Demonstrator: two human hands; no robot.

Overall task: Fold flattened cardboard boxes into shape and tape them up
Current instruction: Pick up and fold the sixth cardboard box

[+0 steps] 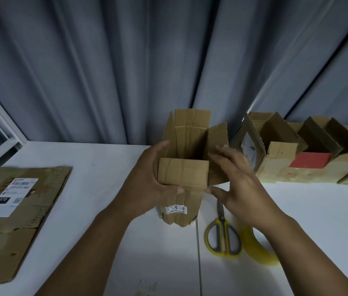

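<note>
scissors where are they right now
In the head view the scissors lie on the white table, right of centre, just right of the cardboard box and below the right hand, a yellow roll beside their handles.

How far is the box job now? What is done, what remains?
Done: shaped boxes stand in a row at right. In hand: the left hand grips an upright box, the right hand touches its side flap. Left: taping it with the tape roll, plus flat cardboard at left.
</note>
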